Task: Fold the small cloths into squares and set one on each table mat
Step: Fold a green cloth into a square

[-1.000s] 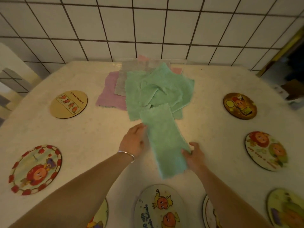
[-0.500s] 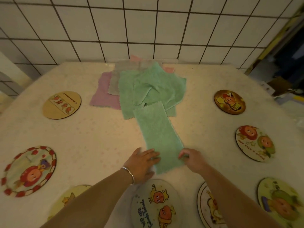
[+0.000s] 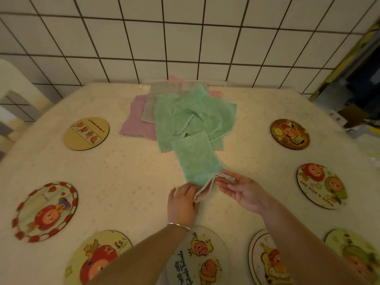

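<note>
- My left hand (image 3: 182, 204) now pinches the near edge of the green cloth (image 3: 195, 159), where half a second ago it lay flat on it.
- My right hand (image 3: 239, 190), palm turned up, grips the same edge, lifted off the table (image 3: 123, 182).
- The far end still lies flat, touching the cloth pile (image 3: 185, 116).
- The round table mats (image 3: 86, 133) are bare.

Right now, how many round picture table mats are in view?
8: two at left, four along the near edge, two at right. Arms may hide more.
</note>
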